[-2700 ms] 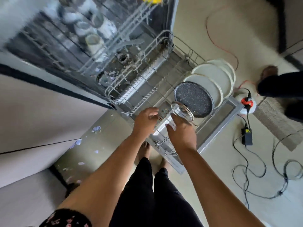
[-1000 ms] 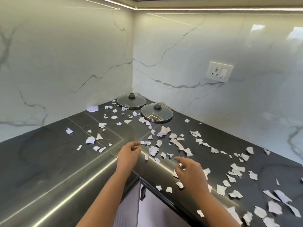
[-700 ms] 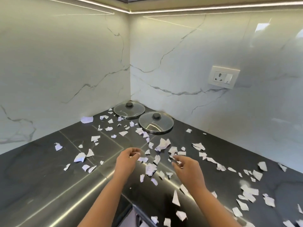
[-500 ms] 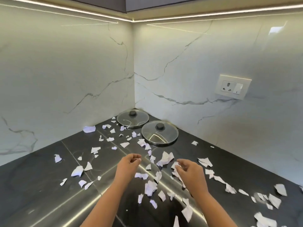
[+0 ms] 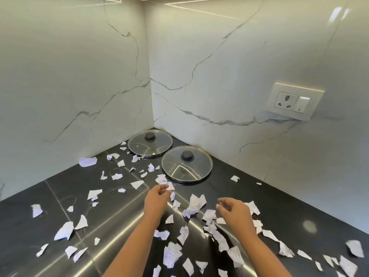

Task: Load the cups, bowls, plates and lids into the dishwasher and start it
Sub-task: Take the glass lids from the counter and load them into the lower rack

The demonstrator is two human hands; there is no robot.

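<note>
Two glass lids with black knobs lie flat in the far corner of the black countertop (image 5: 26,226). The nearer lid (image 5: 186,165) is right of the farther lid (image 5: 150,143). My left hand (image 5: 157,198) hovers over the counter a little short of the nearer lid, fingers loosely curled and holding nothing. My right hand (image 5: 234,211) hovers further right and nearer to me, fingers relaxed and spread, also holding nothing. The dishwasher is out of view.
Several torn white paper scraps (image 5: 196,202) litter the counter around and under my hands. White marble walls meet in the corner behind the lids. A wall socket with a switch (image 5: 293,101) sits on the right wall.
I was at the dishwasher rack setting down a glass lid; I have since turned to the counter. Over the last second both hands moved forward toward the two lids.
</note>
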